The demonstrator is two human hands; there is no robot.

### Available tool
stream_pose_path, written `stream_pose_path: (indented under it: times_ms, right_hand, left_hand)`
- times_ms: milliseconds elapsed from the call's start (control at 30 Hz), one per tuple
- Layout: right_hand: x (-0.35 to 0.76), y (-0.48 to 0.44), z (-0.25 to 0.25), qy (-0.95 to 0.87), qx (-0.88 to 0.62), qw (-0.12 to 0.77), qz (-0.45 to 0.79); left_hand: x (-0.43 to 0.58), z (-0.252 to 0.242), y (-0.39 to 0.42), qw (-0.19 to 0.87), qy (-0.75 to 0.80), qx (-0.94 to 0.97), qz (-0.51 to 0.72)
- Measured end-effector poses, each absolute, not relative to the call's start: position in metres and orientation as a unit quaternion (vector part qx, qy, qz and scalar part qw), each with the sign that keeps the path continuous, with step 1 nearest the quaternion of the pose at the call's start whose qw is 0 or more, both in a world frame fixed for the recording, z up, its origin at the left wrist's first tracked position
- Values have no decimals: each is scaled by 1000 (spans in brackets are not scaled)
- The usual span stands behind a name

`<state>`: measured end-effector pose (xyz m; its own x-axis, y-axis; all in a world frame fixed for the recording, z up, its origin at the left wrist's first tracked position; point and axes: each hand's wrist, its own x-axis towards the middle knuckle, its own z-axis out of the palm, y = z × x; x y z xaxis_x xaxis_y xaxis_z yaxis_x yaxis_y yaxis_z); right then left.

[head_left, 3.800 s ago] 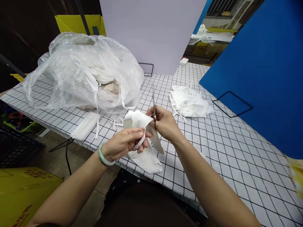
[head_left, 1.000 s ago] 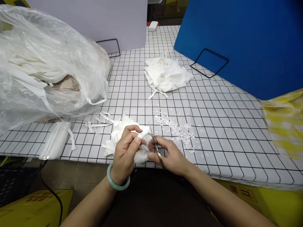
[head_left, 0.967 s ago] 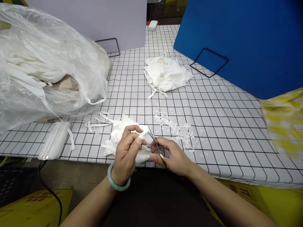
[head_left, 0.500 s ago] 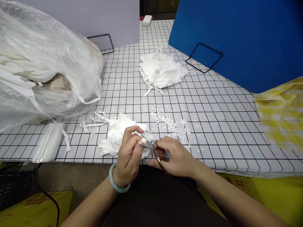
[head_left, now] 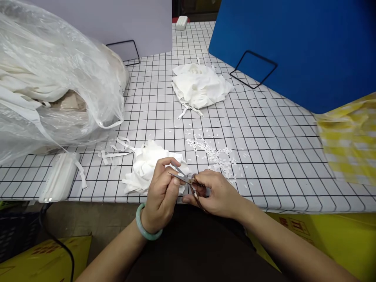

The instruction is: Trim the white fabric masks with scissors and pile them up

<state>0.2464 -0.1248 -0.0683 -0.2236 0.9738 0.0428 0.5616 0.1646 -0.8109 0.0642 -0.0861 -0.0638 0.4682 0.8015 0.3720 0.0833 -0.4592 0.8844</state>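
My right hand (head_left: 219, 194) grips a pair of scissors (head_left: 190, 181), its fingers in the handle loops. The blades are spread apart and point left, into the fingers of my left hand (head_left: 163, 192). The left fingers are pinched closed right beside the blades; what they hold is hidden. A green bangle (head_left: 148, 231) is on the left wrist. Under and behind the left hand is a heap of white fabric pieces (head_left: 147, 164) with thin straps trailing left. Many tiny white clippings (head_left: 214, 154) are scattered beyond the right hand.
A second white fabric heap (head_left: 201, 86) sits further back on the checked tablecloth (head_left: 152, 98). A big clear plastic bag (head_left: 96, 78) of white fabric fills the left. A white device (head_left: 60, 178) with a cable lies at the front edge. Grey and blue boards (head_left: 288, 47) stand behind.
The scissor blades have opened wider at the left fingertips. A small white bit seen between the blades before no longer shows. Both hands have stayed in nearly the same place.
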Motion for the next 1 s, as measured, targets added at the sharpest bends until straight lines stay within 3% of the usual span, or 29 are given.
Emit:
stream_pose_path:
  times_ms: [567, 833, 1000]
  right_hand:
    - [287, -153, -95, -520, -679, 291, 428]
    - [302, -149, -84, -434, -710, 363, 418]
    - [264, -125, -79, -434, -584, 515, 453]
  left_hand:
    - [115, -76, -67, 494, 243, 772, 318]
    - [101, -74, -60, 679, 321, 586, 304]
    - [86, -53, -63, 614, 325, 637, 334]
